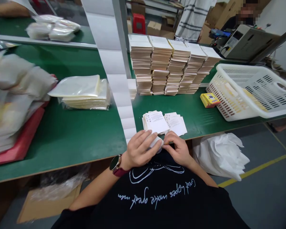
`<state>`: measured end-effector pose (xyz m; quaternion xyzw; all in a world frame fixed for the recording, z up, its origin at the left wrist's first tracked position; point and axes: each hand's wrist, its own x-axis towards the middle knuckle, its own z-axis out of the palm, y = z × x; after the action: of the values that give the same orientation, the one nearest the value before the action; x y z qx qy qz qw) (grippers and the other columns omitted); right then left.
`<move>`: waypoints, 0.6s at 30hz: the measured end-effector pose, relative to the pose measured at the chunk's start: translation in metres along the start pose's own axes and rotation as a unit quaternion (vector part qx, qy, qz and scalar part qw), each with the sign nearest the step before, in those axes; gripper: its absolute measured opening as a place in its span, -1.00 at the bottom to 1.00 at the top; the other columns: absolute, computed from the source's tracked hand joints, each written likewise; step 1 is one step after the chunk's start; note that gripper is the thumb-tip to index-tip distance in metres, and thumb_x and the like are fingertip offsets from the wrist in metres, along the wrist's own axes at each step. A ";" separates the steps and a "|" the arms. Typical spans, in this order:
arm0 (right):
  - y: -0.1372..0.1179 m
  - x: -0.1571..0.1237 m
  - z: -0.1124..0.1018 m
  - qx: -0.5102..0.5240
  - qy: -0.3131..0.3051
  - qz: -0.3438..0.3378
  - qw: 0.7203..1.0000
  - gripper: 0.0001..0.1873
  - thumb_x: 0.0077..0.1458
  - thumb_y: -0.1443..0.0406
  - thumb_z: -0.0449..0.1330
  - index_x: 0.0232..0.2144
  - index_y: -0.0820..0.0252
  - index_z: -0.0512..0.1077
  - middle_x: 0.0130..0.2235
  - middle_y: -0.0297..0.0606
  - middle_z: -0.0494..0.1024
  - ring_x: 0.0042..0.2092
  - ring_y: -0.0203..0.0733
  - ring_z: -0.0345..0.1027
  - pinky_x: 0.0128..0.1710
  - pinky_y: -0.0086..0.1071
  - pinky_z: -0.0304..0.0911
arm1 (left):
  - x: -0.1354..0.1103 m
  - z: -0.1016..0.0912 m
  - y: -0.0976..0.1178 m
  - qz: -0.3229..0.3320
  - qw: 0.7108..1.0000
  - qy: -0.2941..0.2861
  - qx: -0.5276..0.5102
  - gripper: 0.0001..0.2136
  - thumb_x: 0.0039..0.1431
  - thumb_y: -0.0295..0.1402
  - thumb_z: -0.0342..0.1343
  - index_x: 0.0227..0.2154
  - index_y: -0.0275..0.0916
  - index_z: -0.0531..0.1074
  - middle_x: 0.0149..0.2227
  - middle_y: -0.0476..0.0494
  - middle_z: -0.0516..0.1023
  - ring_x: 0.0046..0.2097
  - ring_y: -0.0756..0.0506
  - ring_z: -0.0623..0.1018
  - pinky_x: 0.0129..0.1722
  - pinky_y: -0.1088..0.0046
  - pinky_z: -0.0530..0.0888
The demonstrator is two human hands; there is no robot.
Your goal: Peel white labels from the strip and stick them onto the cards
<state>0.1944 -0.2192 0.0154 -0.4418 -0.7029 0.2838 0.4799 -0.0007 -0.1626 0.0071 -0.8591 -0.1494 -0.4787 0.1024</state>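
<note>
Close to my body, at the front edge of the green table point(85, 136), my left hand point(143, 148) is closed around a small white paper piece point(159, 143), mostly hidden by the fingers. My right hand point(177, 148) pinches the same piece at its right side with thumb and forefinger. Just beyond my hands lie two loose piles of white printed cards, the left pile point(156, 121) and the right pile point(176, 124), both slightly fanned. A watch point(114, 163) is on my left wrist.
Tall stacks of paper cards point(166, 66) stand at the back. At right are a white plastic basket point(240, 95) and small yellow packs point(209, 100). A white folded strip point(109, 57) hangs left of the stacks. Clear bags point(83, 92) and a red tray point(28, 140) lie left.
</note>
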 end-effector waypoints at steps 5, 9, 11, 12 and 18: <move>-0.005 -0.001 -0.006 -0.112 0.064 -0.100 0.987 -0.91 0.12 0.39 0.15 -0.37 0.09 0.33 -0.23 -0.26 0.42 -0.14 -0.14 0.25 -0.11 -0.10 0.19 | 0.001 0.004 -0.001 -0.076 0.994 -0.043 -0.067 -0.87 0.06 -0.52 0.05 -0.31 -0.27 0.42 -0.33 -0.18 0.57 -0.19 -0.15 0.53 -0.18 0.21 0.54; -0.008 0.005 -0.019 -0.043 0.139 -0.125 0.981 -0.93 0.15 0.33 0.11 -0.39 0.08 0.29 -0.39 -0.34 0.38 -0.29 -0.19 0.24 -0.18 -0.14 0.17 | -0.001 0.010 -0.003 -0.089 0.991 -0.036 -0.093 -0.86 0.05 -0.51 0.04 -0.30 -0.26 0.41 -0.29 -0.21 0.56 -0.17 -0.16 0.53 -0.20 0.19 0.56; -0.006 0.013 -0.026 0.024 0.193 -0.105 0.975 -0.91 0.15 0.32 0.11 -0.41 0.08 0.27 -0.47 -0.40 0.34 -0.36 -0.24 0.21 -0.22 -0.20 0.16 | -0.003 0.013 -0.005 -0.086 0.991 -0.026 -0.096 -0.86 0.02 -0.53 0.05 -0.32 -0.29 0.40 -0.28 -0.25 0.56 -0.15 -0.18 0.53 -0.19 0.17 0.57; -0.004 0.019 -0.029 0.045 0.218 -0.079 0.972 -0.90 0.13 0.32 0.13 -0.42 0.09 0.28 -0.48 -0.41 0.33 -0.38 -0.26 0.21 -0.24 -0.23 0.16 | -0.004 0.014 -0.007 -0.081 0.992 -0.020 -0.097 -0.87 0.00 -0.53 0.05 -0.34 -0.30 0.39 -0.28 -0.28 0.56 -0.14 -0.20 0.53 -0.19 0.15 0.57; 0.025 0.052 -0.031 0.076 0.179 0.156 0.968 -0.88 -0.03 0.31 0.29 -0.47 0.15 0.39 -0.46 -0.43 0.38 -0.42 -0.37 0.21 -0.37 -0.41 0.15 | -0.011 0.022 -0.008 -0.035 0.996 -0.023 -0.078 -0.90 -0.01 -0.52 0.03 -0.38 -0.29 0.37 -0.19 -0.30 0.57 -0.05 -0.23 0.54 -0.15 0.12 0.59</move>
<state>0.2244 -0.1629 0.0289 -0.5522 -0.5042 0.3239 0.5796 0.0080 -0.1498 -0.0134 -0.8693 -0.1438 -0.4728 0.0144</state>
